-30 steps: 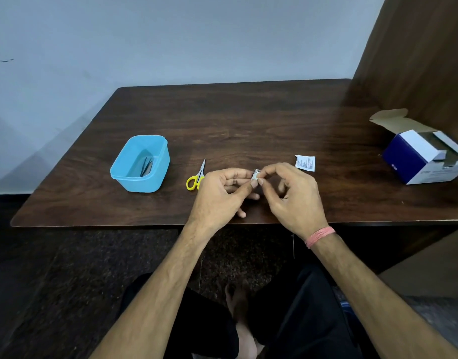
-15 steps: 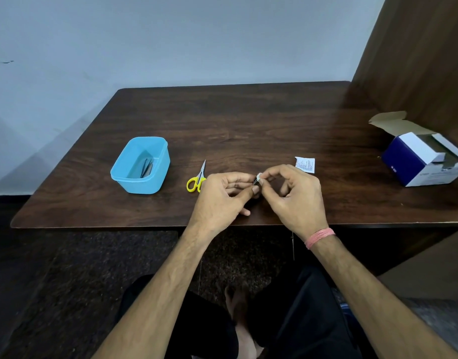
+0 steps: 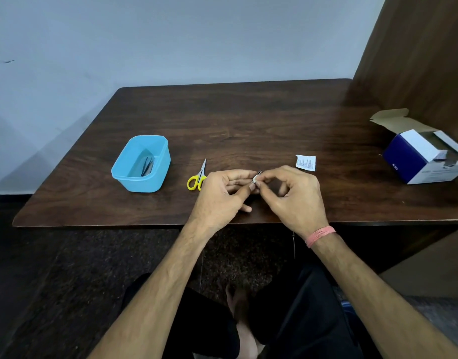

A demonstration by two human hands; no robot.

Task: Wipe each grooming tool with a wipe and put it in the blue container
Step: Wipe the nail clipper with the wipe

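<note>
My left hand (image 3: 222, 194) and right hand (image 3: 292, 195) meet fingertip to fingertip just above the table's front edge. Between them is a small metal grooming tool (image 3: 259, 173), mostly hidden, with only a dark tip showing. My left fingers curl around it. My right thumb and forefinger pinch a small white wipe (image 3: 254, 180) against it. The blue container (image 3: 134, 181) stands to the left with dark slim tools (image 3: 146, 165) lying inside. Yellow-handled scissors (image 3: 198, 177) lie on the table between the container and my left hand.
A torn white sachet wrapper (image 3: 305, 162) lies just beyond my right hand. An open blue and white cardboard box (image 3: 424, 158) sits at the table's right edge beside a wooden side panel. The dark wooden table (image 3: 248, 120) meets a pale wall behind.
Both hands stay together at the same spot. My right fingers have shifted the wipe slightly on the tool, and the tool's dark tip now shows above it.
</note>
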